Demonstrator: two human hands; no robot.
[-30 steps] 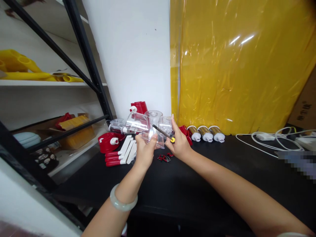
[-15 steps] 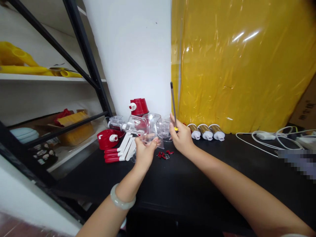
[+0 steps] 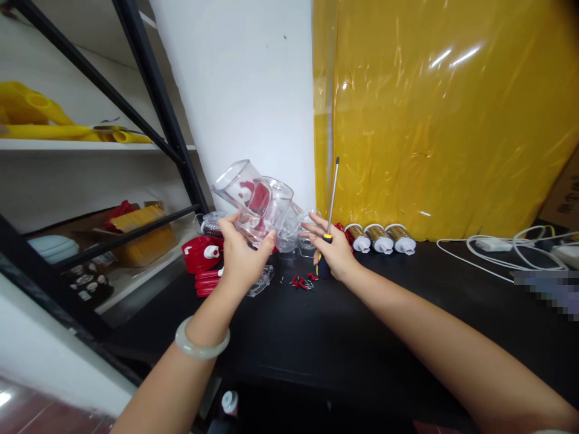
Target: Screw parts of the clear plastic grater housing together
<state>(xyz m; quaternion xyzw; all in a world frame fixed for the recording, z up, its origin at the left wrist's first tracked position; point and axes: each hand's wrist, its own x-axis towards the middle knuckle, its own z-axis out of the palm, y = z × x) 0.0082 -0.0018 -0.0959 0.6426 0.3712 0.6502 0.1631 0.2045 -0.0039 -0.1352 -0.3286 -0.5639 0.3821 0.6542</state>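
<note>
My left hand (image 3: 246,250) grips a clear plastic housing (image 3: 246,187) with a wide tube-like mouth, raised and tilted above the tabletop. Between the fingers of my right hand (image 3: 332,250) is a screwdriver (image 3: 333,196) with a black-and-yellow handle, its shaft pointing up. The right fingers are partly spread beside more clear plastic parts (image 3: 289,235). Below the hands lie small red pieces and screws (image 3: 302,282). A red base (image 3: 201,253) with a white knob and several red handles (image 3: 208,283) are left of my left hand.
Three metal grater drums (image 3: 379,239) with white ends line the back of the black table (image 3: 362,337). White cables (image 3: 497,244) coil at the right. A black-framed shelf (image 3: 169,120) stands left, and a yellow-wrapped panel (image 3: 429,120) rises behind.
My left hand has lifted the clear housing up and to the left, tipping its mouth upward. The screwdriver in my right hand has shifted slightly right and now leans the other way.
</note>
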